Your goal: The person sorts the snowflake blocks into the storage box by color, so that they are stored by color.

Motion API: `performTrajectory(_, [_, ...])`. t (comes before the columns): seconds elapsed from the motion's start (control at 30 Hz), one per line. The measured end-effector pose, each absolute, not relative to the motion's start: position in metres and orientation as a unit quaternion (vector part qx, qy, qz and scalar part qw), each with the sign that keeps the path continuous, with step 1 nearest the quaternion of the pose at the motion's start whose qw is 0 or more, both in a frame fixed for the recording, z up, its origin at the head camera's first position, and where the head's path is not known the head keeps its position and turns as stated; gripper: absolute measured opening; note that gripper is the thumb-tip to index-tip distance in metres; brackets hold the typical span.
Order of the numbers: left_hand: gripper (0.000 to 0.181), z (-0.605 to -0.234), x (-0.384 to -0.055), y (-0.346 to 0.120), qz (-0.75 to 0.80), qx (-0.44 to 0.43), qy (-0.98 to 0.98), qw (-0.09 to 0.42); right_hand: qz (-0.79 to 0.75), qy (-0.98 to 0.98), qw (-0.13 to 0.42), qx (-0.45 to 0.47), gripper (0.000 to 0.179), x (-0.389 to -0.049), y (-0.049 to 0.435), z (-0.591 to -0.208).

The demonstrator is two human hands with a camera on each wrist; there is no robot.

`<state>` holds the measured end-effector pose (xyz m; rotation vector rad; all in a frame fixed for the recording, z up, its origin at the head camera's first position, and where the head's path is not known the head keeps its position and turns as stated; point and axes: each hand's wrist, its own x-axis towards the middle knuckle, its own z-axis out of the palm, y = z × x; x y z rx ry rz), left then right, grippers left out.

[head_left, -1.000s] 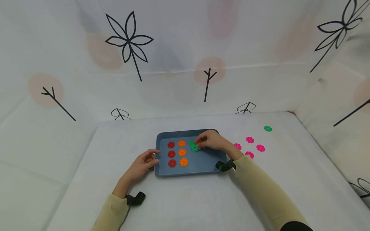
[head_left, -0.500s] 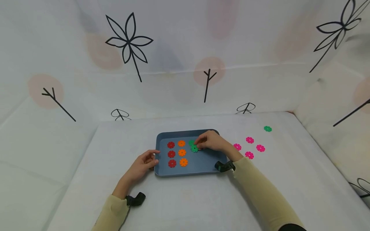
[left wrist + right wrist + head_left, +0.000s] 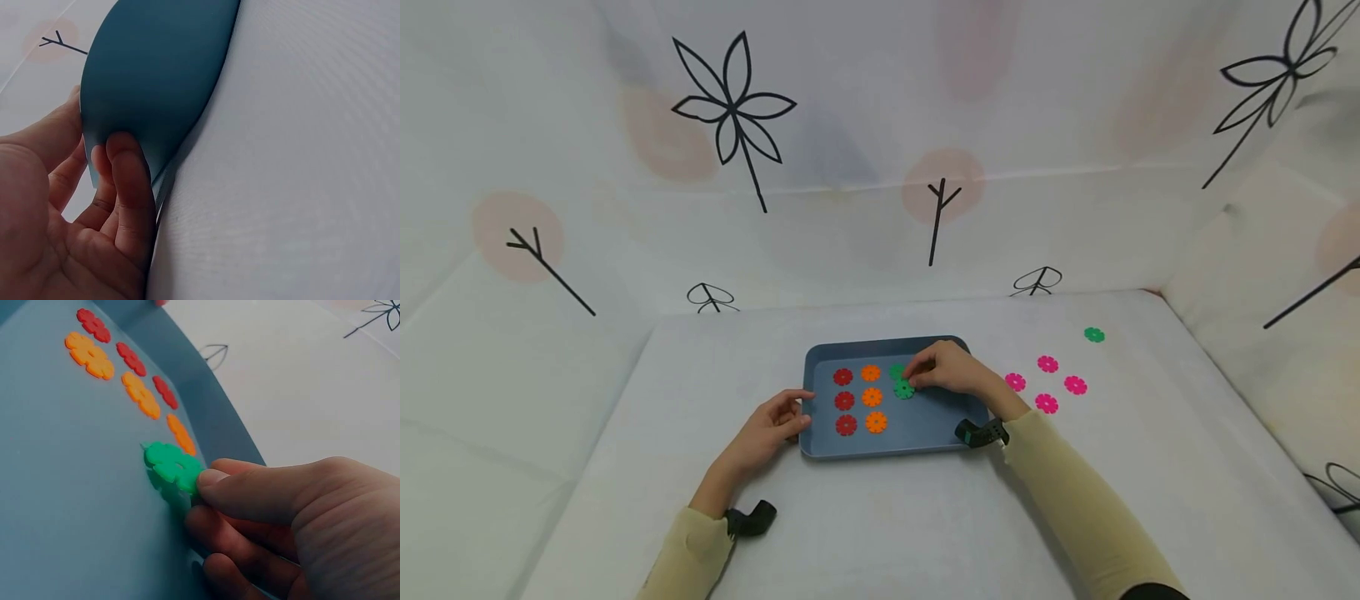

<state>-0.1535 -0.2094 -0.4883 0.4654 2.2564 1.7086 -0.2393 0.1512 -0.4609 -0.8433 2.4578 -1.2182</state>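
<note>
A blue-grey tray point(image 3: 932, 429) lies on the white cloth. My left hand point(image 3: 766, 429) holds its left end, fingers bent against the tray wall point(image 3: 156, 69) in the left wrist view. Over the tray, my right hand point(image 3: 953, 368) pinches a green flower-shaped plastic disc point(image 3: 167, 464) between thumb and fingers. The disc is tilted, with its shadow beneath it. Just behind it sits another green disc point(image 3: 897, 371), partly covered. To the left are a column of red discs point(image 3: 844, 401) and a column of orange discs point(image 3: 872, 397).
Several pink discs point(image 3: 1047, 364) lie on the cloth right of the tray, some close to my right forearm. One green disc point(image 3: 1094, 334) lies farther back. White patterned fabric point(image 3: 850, 233) rises behind and at both sides of the table.
The pinched green disc has shifted slightly toward the tray's near side, away from the green disc behind it. My left hand keeps its place on the tray.
</note>
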Motion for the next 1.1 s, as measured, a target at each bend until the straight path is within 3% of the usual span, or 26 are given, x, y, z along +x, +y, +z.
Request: performTrajectory(1.1, [0.040,-0.4859,-0.1522,-0.2071,0.584,0.169,0.783,0.133,-0.414,0.860,0.118,-0.276,0.012,-0.2396,0.1504,-0.4598])
